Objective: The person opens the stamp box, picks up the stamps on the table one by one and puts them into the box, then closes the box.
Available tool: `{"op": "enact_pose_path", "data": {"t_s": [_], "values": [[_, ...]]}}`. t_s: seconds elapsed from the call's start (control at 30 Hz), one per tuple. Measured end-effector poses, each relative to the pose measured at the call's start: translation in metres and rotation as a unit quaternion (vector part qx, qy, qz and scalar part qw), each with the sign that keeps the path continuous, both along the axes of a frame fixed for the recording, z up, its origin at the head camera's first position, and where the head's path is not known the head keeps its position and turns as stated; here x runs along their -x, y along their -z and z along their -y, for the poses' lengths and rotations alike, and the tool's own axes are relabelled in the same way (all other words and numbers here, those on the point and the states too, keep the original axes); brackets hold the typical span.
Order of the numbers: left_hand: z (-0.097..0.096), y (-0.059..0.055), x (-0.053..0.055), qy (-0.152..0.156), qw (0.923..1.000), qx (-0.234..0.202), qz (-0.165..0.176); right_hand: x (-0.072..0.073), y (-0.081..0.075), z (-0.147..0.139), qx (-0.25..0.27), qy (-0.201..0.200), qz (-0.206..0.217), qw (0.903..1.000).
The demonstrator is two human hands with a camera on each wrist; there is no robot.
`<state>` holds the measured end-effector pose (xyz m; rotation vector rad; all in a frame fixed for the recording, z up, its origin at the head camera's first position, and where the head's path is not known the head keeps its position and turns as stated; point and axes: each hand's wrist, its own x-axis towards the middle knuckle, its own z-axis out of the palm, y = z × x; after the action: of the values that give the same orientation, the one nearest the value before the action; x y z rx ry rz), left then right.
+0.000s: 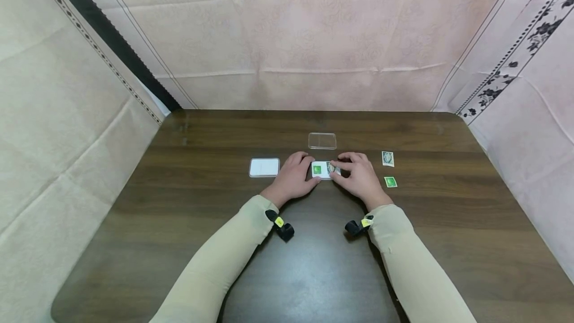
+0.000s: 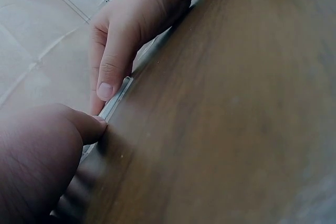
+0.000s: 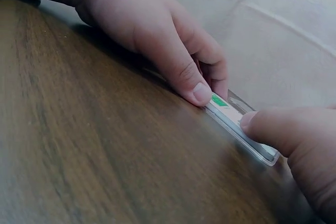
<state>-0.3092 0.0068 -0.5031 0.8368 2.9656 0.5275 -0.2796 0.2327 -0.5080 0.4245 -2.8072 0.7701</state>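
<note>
A small clear plastic case with a white insert [image 1: 324,172] lies in front of me, a green stamp [image 1: 317,169] on its left half. My left hand [image 1: 293,178] grips the left end, thumb at the near edge and fingers at the far edge. On the right half is a grey stamp [image 1: 330,168], partly hidden under my right hand [image 1: 356,177]. The right thumb and index finger pinch at this stamp, and the right wrist view shows that thumb [image 3: 254,121] on top of the case.
A clear lid [image 1: 322,141] lies beyond the case. To the left is a second flat case with a white face [image 1: 264,167]. Another grey stamp [image 1: 387,158] and another green stamp [image 1: 390,182] lie right of my right hand. Pale cloth [image 1: 291,39] hangs behind the wooden table [image 1: 215,138].
</note>
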Motion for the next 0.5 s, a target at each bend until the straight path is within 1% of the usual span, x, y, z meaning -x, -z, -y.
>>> {"op": "enact_pose_path", "data": {"t_s": [0.3,0.5], "values": [[-0.0011,0.0010,0.0013,-0.001,1.0000,0.001,-0.006,-0.0022,-0.0024,0.0009,0.001,0.007,0.001,1.0000],[-0.0007,-0.0007,0.0003,-0.004,1.0000,-0.003,0.000,-0.0004,-0.0007,0.0003,0.003,0.002,-0.002,1.0000]]}}
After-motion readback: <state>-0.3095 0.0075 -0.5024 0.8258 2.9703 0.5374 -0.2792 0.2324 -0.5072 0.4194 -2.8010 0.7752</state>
